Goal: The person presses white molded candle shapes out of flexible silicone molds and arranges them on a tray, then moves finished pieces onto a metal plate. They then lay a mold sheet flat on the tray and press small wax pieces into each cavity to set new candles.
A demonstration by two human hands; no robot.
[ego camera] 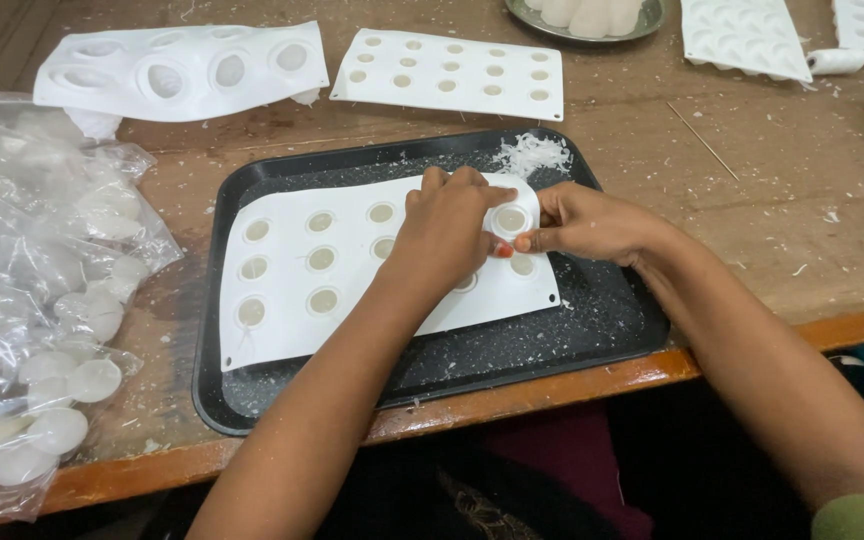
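Worn brown wooden table, scratched and flecked with white crumbs; a black rectangular metal tray sits at the near edge. On the tray lies a thin white flexible mould sheet with rows of small round cavities, most filled with a pale set wax-like material. Left hand lies over the sheet's right part, fingers curled down and pressing near the far right corner. Right hand comes in from the side, thumb and fingertips pinched on the raised rim around one round cavity, which is lifted off the tray. The sheet looks light and rubbery, bending readily at its corner, so it is best taken by the edge or around a single cup rather than across the middle. The set pieces are probably brittle at the rims; white shavings lie on the tray's far side. A clear plastic bag of white domed pieces rests to the left. Other white moulds lie beyond the tray, and a metal plate at the far edge.
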